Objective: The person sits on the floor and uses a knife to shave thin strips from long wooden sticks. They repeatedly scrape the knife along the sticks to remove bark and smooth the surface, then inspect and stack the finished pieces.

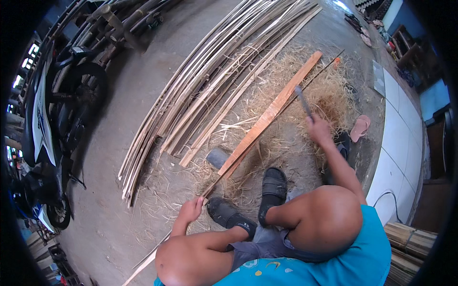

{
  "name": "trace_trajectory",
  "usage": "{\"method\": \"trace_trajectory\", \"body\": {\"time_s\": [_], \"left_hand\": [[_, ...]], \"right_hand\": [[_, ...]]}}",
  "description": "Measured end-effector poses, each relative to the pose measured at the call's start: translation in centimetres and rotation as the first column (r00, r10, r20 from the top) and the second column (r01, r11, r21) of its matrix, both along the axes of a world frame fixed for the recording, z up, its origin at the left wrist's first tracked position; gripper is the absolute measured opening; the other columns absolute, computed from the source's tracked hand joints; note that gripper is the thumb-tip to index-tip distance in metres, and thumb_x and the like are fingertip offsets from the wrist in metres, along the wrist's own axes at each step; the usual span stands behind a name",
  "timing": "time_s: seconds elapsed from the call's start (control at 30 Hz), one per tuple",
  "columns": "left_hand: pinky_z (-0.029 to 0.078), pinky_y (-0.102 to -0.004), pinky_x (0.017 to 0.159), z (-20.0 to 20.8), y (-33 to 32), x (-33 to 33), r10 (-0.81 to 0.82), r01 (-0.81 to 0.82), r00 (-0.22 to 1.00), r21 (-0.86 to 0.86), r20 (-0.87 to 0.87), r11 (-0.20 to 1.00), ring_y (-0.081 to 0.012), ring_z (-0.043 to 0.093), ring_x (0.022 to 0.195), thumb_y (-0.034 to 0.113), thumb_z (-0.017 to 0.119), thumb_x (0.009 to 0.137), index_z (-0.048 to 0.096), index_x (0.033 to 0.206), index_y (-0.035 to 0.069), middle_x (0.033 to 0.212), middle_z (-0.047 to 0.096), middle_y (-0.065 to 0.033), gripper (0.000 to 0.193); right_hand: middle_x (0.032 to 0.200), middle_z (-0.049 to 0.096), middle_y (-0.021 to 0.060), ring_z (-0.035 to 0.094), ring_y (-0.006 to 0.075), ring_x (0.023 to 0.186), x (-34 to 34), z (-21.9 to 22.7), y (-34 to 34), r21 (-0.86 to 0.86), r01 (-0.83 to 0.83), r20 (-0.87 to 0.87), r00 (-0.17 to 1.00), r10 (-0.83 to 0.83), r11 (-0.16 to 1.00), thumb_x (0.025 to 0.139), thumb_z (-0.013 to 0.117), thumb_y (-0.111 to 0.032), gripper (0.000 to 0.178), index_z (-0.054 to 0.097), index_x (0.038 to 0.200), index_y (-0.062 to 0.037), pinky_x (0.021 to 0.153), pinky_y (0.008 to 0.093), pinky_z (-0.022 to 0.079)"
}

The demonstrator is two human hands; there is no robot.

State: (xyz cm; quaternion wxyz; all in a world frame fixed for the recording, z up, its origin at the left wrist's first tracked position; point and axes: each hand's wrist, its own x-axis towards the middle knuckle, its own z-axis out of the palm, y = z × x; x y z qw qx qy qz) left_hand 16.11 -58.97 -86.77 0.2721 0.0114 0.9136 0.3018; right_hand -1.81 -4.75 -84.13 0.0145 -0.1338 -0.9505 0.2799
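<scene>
Low at centre-left, my left hand (192, 209) is closed round a narrow bamboo strip (210, 189). The strip runs up to the right along a long orange-brown wooden board (272, 112), and its dark far end sticks out past the board's tip. My right hand (318, 129) grips a grey tool (303, 101) with a blunt, wider end; whether it is a knife or a hammer I cannot tell. That tool is over the right side of the board, close to the strip. A grey cylinder (218, 158) lies against the board's lower end.
Long split bamboo strips (214, 71) lie in tied bundles to the left. Curly shavings (329, 97) cover the floor around the board. A motorcycle (52, 119) stands far left. A pink sandal (360, 127) and a white tiled ledge (396, 157) are on the right, with more bundled strips (410, 243) at lower right.
</scene>
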Motion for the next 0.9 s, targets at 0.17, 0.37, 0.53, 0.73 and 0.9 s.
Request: {"method": "trace_trajectory", "body": {"time_s": [0.17,0.37,0.53,0.73,0.9], "left_hand": [[0.05,-0.0487,0.073,0.0,1.5,-2.0,0.1,-0.107,0.992,0.101,0.07,0.989,-0.0438,0.064,0.08,0.043,0.042,0.102,0.067,0.091,0.002,0.084,0.068,-0.0234,0.049],[0.052,-0.0464,0.078,0.0,-10.2,6.9,0.134,-0.115,0.989,-0.262,0.059,0.958,-0.0426,0.067,0.088,0.042,0.044,0.102,0.07,0.103,0.004,0.089,0.07,-0.0222,0.046],[0.05,-0.0479,0.088,-1.3,-3.4,2.4,0.054,-0.065,0.997,-0.211,-0.061,0.975,-0.0393,0.064,0.104,0.044,0.045,0.1,0.062,0.124,0.012,0.117,0.066,-0.0208,0.043],[0.05,-0.0585,0.07,0.8,3.7,-2.6,-0.056,0.007,0.972,-0.208,-0.227,0.978,-0.0507,0.064,0.075,0.04,0.044,0.102,0.055,0.097,0.004,0.075,0.065,-0.0279,0.038],[0.051,-0.0555,0.067,-0.5,-1.4,2.4,-0.041,0.025,0.991,-0.125,-0.131,0.992,-0.0468,0.065,0.071,0.043,0.041,0.104,0.062,0.098,0.003,0.071,0.064,-0.0263,0.045]], "right_hand": [[0.101,0.068,0.0209,0.068,0.0375,0.089,9.7,-0.9,-16.6,-0.094,-0.746,0.181,0.639,0.748,0.66,0.096,0.055,-0.04,0.036,0.061,0.122,-0.0153,0.081,0.0474,0.054],[0.103,0.069,0.0256,0.066,0.0436,0.099,1.0,-3.7,-0.4,-0.06,0.08,0.046,0.996,-0.077,0.995,0.097,0.052,-0.041,0.043,0.063,0.119,-0.0046,0.085,0.0513,0.052],[0.107,0.068,0.0239,0.065,0.0424,0.101,3.4,-0.5,-4.4,-0.077,-0.141,0.016,0.99,0.143,0.987,0.096,0.055,-0.036,0.039,0.062,0.123,-0.0082,0.088,0.0492,0.051],[0.114,0.067,0.0226,0.064,0.041,0.106,9.4,-1.5,-14.9,-0.249,-0.576,0.266,0.732,0.627,0.779,0.094,0.059,-0.034,0.041,0.061,0.129,-0.0119,0.094,0.0475,0.05],[0.098,0.069,0.0253,0.066,0.044,0.095,1.1,-0.9,-0.2,-0.007,0.039,0.019,0.999,-0.039,0.999,0.099,0.049,-0.038,0.04,0.063,0.121,-0.0077,0.081,0.0497,0.052]]}}
